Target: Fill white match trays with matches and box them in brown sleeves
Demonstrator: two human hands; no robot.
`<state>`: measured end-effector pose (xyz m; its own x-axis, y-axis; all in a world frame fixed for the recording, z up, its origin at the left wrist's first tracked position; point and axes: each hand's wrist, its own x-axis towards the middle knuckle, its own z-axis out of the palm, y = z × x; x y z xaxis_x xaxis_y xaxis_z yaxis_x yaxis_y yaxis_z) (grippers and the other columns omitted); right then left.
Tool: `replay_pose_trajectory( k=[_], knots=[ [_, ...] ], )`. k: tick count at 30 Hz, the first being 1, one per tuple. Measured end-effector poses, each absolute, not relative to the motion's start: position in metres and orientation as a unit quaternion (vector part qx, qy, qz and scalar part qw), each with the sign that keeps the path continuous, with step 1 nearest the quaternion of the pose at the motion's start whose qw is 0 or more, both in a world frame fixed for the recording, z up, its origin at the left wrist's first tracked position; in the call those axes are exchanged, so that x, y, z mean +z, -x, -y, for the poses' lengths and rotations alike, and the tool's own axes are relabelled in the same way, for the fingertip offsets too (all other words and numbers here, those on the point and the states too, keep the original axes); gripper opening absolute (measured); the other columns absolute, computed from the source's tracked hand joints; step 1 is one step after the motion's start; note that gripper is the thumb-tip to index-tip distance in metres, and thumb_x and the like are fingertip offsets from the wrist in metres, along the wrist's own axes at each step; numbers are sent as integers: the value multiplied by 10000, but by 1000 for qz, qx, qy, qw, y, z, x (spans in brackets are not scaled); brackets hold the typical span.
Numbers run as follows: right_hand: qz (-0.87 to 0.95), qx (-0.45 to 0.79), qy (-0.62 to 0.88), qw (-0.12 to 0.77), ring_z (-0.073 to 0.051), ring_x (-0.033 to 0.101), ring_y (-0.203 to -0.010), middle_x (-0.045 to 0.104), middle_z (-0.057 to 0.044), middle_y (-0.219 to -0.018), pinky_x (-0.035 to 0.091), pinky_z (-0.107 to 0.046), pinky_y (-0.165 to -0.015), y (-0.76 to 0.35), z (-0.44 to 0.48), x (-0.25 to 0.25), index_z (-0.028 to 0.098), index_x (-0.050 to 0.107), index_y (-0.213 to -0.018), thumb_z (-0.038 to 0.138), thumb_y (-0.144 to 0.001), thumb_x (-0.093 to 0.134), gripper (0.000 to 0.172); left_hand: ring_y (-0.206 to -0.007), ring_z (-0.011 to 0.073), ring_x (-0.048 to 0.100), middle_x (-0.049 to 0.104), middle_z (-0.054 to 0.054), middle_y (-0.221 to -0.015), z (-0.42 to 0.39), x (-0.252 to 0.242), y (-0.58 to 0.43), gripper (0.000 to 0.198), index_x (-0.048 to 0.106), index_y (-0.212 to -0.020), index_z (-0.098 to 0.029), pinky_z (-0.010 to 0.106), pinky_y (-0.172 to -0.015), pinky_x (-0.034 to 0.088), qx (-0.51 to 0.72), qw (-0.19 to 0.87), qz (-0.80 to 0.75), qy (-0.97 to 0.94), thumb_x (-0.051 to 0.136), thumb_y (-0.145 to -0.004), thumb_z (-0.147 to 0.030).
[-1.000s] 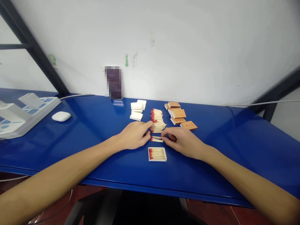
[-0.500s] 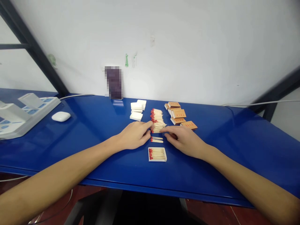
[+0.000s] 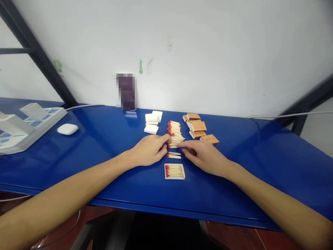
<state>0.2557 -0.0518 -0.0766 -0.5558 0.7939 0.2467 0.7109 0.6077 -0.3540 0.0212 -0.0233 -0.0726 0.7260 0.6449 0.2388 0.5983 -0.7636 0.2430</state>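
Note:
A pile of red-tipped matches (image 3: 175, 130) lies on the blue table between my hands. My left hand (image 3: 148, 150) rests at its left, index finger at the red heads near the pile's front end and thumb apart below. From the right, the index finger of my right hand (image 3: 205, 156) reaches the bare ends of the same matches, with its thumb spread away. Neither hand has a match lifted. Closer to me lies a small separate group of matches (image 3: 174, 155). Below that sits a white matchbox tray (image 3: 183, 172) with matches lying in it, heads to the left.
White matchbox trays (image 3: 151, 129) are stacked behind my left hand. Several orange matchboxes (image 3: 198, 126) lie behind my right hand. Further left are a white rounded case (image 3: 68, 129) and a power strip (image 3: 58, 113) with plugs. A pixelated phone-like object (image 3: 127, 92) leans on the wall.

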Motion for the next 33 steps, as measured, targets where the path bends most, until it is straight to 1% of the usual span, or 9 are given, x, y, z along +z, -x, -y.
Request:
replay_pose_trajectory(
  k=[5, 15, 20, 25, 33],
  knots=[
    [876, 104, 429, 196, -169, 599, -636, 697, -41, -760, 419, -283, -605, -255, 52, -76, 186, 697, -1134, 206, -939, 463, 305, -653, 169, 574, 612, 7, -722, 23, -72, -22, 187, 538, -1065, -166, 290, -634, 424, 157, 76, -338, -925, 395, -947, -193],
    [879, 101, 432, 176, -168, 588, -623, 682, -37, -744, 421, -288, -621, -254, 52, -75, 167, 675, -1188, 180, -935, 470, 326, -659, 166, 579, 620, 5, -733, 23, -71, -21, 169, 534, -1053, -167, 281, -627, 415, 153, 73, -333, -928, 400, -951, -182],
    [879, 101, 432, 175, -167, 586, -625, 675, -33, -734, 425, -289, -626, -255, 52, -74, 173, 670, -1185, 175, -934, 467, 322, -656, 163, 575, 622, 5, -745, 23, -71, -22, 147, 525, -1023, -176, 277, -611, 398, 153, 74, -330, -928, 399, -949, -185],
    [880, 106, 433, 163, -168, 577, -615, 663, -30, -728, 416, -293, -625, -254, 52, -72, 172, 656, -1194, 179, -934, 466, 321, -665, 164, 580, 626, 7, -752, 22, -71, -21, 161, 528, -1037, -175, 280, -618, 406, 154, 75, -329, -928, 392, -952, -189],
    [882, 103, 429, 166, -150, 550, -589, 633, -6, -700, 378, -270, -605, -255, 53, -72, 184, 648, -1115, 178, -932, 483, 247, -670, 168, 588, 629, 8, -750, 22, -72, -21, 165, 530, -1049, -177, 279, -625, 416, 156, 73, -330, -928, 396, -955, -197]
  ],
)
